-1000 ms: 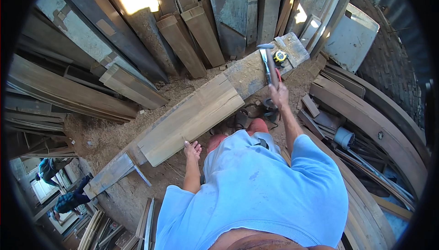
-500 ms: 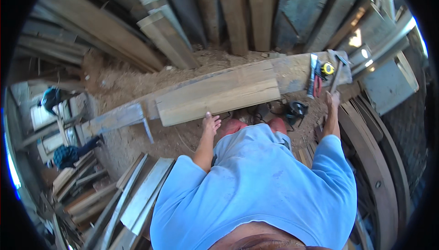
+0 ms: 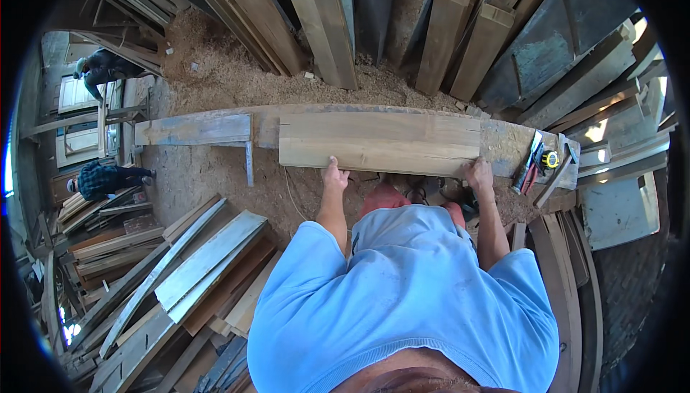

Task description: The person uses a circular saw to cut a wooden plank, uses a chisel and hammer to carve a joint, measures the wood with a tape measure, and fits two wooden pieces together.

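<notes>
Grasping the board [image 3: 377, 138], left hand [image 3: 333, 176] holds its near edge, right hand [image 3: 479, 176] its near-right corner; even pressure should keep it steady.

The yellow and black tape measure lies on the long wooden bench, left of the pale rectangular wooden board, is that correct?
Not left: the head view shows the yellow tape measure right of the pale wooden board, on the long wooden bench.

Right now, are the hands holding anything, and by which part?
The wooden board: the right hand holds its near right corner. The left hand touches its near long edge, but whether it grips there cannot be told.
</notes>
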{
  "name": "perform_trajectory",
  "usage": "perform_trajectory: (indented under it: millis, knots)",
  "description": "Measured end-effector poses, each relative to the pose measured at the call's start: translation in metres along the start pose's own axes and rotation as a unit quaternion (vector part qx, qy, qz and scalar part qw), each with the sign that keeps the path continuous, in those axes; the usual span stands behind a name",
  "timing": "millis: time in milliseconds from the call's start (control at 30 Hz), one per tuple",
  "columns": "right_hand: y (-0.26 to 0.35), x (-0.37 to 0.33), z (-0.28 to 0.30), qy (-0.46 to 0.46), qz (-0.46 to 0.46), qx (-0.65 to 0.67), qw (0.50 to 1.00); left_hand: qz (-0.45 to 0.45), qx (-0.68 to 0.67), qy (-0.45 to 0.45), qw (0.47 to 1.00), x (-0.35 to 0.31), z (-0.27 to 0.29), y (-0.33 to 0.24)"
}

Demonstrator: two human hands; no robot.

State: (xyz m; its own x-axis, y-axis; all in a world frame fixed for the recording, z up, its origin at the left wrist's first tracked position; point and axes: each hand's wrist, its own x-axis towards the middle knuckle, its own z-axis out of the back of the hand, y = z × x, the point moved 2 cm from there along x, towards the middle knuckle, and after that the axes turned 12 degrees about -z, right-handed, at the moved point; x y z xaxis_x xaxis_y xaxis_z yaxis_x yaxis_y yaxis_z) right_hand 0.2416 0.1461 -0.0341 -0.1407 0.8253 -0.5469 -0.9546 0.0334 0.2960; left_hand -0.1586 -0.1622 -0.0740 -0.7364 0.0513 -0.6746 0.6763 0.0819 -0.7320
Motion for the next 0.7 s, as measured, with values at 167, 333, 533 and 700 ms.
perform_trajectory:
  millis: [167,333,533,700]
  knots:
    - [-0.001,-0.009,0.018,0.011,-0.026,-0.038,0.999,0.001,-0.057,0.044,0.997,-0.018,-0.003,0.005]
    - [-0.045,0.008,0.034,-0.053,-0.033,0.006,0.998,0.016,-0.045,0.064,0.997,-0.046,-0.036,0.032]
    - [-0.066,0.036,0.032,-0.054,-0.014,-0.029,0.998,0.047,0.015,0.066,0.997,-0.040,-0.048,0.037]
    - [-0.104,0.055,0.006,-0.087,0.175,0.062,0.979,0.048,0.096,0.037,0.994,-0.033,-0.050,0.030]
